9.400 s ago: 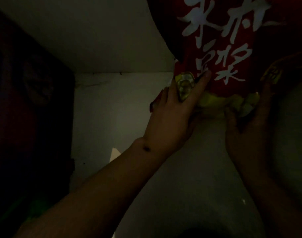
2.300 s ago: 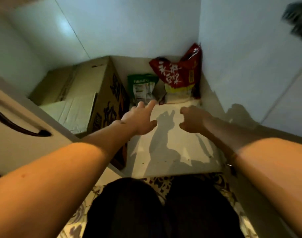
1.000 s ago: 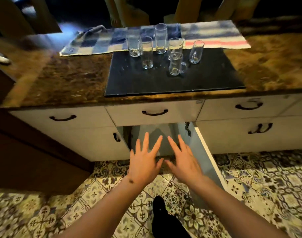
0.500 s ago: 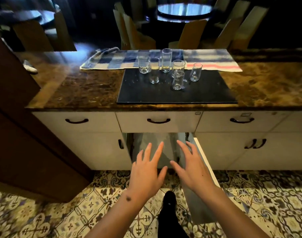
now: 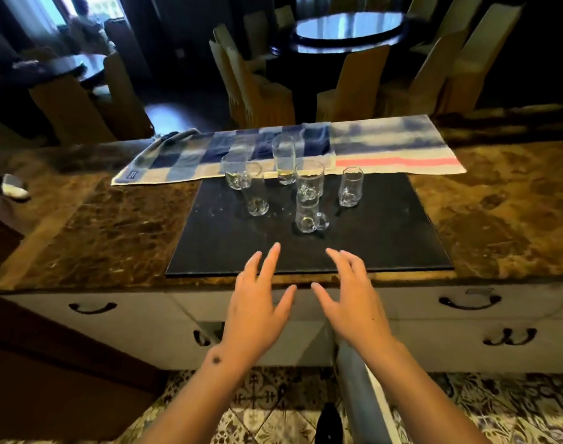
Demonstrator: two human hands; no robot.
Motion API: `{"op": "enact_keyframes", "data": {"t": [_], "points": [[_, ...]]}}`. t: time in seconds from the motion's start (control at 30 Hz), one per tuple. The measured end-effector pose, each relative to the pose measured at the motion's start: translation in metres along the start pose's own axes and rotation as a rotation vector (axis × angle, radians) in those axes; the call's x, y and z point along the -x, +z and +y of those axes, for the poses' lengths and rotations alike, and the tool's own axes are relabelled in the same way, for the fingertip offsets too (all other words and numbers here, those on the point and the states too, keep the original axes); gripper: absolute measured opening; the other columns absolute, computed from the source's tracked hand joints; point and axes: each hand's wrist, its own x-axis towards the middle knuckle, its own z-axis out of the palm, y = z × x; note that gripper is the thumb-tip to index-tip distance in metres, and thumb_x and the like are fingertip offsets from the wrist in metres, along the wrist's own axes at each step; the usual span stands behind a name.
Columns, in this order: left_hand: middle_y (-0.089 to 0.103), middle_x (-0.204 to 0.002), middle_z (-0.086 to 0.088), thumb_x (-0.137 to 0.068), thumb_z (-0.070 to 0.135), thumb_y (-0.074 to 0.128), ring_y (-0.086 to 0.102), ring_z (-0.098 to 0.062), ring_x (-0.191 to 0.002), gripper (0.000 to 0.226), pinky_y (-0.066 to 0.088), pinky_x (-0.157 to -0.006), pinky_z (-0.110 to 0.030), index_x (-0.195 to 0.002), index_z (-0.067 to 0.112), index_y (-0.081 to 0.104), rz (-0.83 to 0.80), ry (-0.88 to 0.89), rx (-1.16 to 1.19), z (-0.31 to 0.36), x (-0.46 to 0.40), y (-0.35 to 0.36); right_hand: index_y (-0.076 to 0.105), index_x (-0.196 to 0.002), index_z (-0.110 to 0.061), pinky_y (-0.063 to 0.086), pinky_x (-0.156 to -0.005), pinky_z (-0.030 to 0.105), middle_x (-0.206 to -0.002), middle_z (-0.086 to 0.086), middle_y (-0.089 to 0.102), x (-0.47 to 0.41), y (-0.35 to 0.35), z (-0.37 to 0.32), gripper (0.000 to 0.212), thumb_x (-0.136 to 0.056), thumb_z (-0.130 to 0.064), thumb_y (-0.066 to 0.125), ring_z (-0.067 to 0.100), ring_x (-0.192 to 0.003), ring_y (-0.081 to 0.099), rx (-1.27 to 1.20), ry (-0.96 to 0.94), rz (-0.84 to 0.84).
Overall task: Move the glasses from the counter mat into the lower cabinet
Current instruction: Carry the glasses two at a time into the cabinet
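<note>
Six clear glasses (image 5: 309, 193) stand upright, clustered toward the back of the black counter mat (image 5: 385, 238), just in front of a checked towel (image 5: 385, 149). The left hand (image 5: 257, 310) and right hand (image 5: 350, 304) hover side by side over the mat's front edge, fingers spread wide, holding nothing. Below them the lower cabinet's door (image 5: 357, 392) stands open.

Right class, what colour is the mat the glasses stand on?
Black, or very dark; the mat shows best in the head view.
</note>
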Motion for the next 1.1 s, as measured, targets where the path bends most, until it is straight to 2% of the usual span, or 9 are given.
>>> {"op": "enact_keyframes", "data": {"t": [0.07,0.2,0.4,0.5,0.63,0.73,0.87,0.97,1.1], "points": [[0.031,-0.162,-0.001,-0.097,0.05,0.057,0.036,-0.022,-0.146,0.079,0.041,-0.115,-0.041,-0.161,0.042,0.011,0.024,-0.024,0.061,0.006,-0.032,0.011,0.031,-0.152,-0.033,0.05,-0.1,0.041,-0.152,-0.006,0.031,-0.032,-0.01,0.014,0.067,-0.094,-0.044,0.063,0.017,-0.135,0.045,-0.009,-0.009,0.037],[0.028,-0.161,0.005,-0.096,0.035,0.071,0.033,-0.001,-0.139,0.089,0.03,-0.108,-0.018,-0.16,0.04,0.011,0.098,-0.133,0.256,0.017,-0.074,0.032,0.03,-0.151,-0.032,0.051,-0.095,0.037,-0.15,-0.01,0.032,-0.076,-0.018,0.038,0.068,-0.093,-0.048,0.062,0.013,-0.131,0.048,-0.058,0.036,0.065],[0.027,-0.163,0.006,-0.092,0.038,0.075,0.036,-0.015,-0.145,0.093,0.036,-0.113,-0.031,-0.157,0.049,0.01,0.14,-0.272,0.46,0.029,-0.132,0.058,0.025,-0.149,-0.036,0.046,-0.089,0.03,-0.148,-0.016,0.03,-0.142,-0.025,0.062,0.073,-0.09,-0.052,0.066,0.011,-0.127,0.05,-0.17,0.117,0.131],[0.036,-0.159,0.005,-0.089,0.037,0.079,0.042,-0.016,-0.143,0.09,0.041,-0.115,-0.037,-0.157,0.044,0.021,0.139,-0.321,0.542,0.03,-0.155,0.067,0.023,-0.153,-0.03,0.044,-0.101,0.035,-0.154,-0.008,0.028,-0.174,-0.026,0.067,0.08,-0.09,-0.051,0.067,0.016,-0.137,0.042,-0.195,0.157,0.162],[0.054,-0.134,0.007,-0.085,0.04,0.083,0.057,-0.014,-0.125,0.081,0.051,-0.095,-0.026,-0.149,0.044,0.033,0.175,-0.378,0.564,0.033,-0.171,0.075,0.025,-0.154,-0.022,0.04,-0.112,0.046,-0.157,0.002,0.032,-0.209,-0.027,0.064,0.091,-0.084,-0.057,0.071,0.024,-0.143,0.036,-0.195,0.242,0.178],[0.061,-0.129,0.008,-0.084,0.036,0.084,0.061,-0.01,-0.118,0.072,0.054,-0.099,-0.033,-0.142,0.04,0.042,0.192,-0.378,0.56,0.034,-0.18,0.082,0.031,-0.151,-0.023,0.044,-0.108,0.046,-0.153,0.002,0.038,-0.233,-0.026,0.061,0.093,-0.078,-0.06,0.075,0.024,-0.137,0.044,-0.2,0.286,0.227],[0.067,-0.121,0.015,-0.086,0.032,0.083,0.064,0.0,-0.109,0.059,0.055,-0.096,-0.024,-0.134,0.044,0.052,0.157,-0.354,0.615,0.03,-0.179,0.081,0.042,-0.139,-0.025,0.047,-0.092,0.034,-0.138,-0.002,0.055,-0.246,-0.016,0.064,0.07,-0.083,-0.051,0.075,0.021,-0.124,0.055,-0.161,0.266,0.256],[0.073,-0.114,0.011,-0.084,0.026,0.085,0.07,-0.004,-0.104,0.063,0.058,-0.094,-0.032,-0.138,0.043,0.056,0.082,-0.329,0.687,0.022,-0.18,0.075,0.046,-0.133,-0.027,0.042,-0.08,0.026,-0.119,-0.013,0.06,-0.245,-0.009,0.064,0.057,-0.087,-0.045,0.073,0.017,-0.113,0.061,-0.221,0.299,0.253],[0.069,-0.124,0.018,-0.081,0.021,0.087,0.065,0.006,-0.112,0.072,0.053,-0.098,-0.018,-0.142,0.043,0.054,-0.047,-0.261,0.724,0.007,-0.182,0.068,0.046,-0.133,-0.039,0.041,-0.074,0.011,-0.119,-0.017,0.061,-0.236,-0.002,0.06,0.053,-0.088,-0.038,0.074,0.007,-0.106,0.062,-0.356,0.319,0.323]]}}
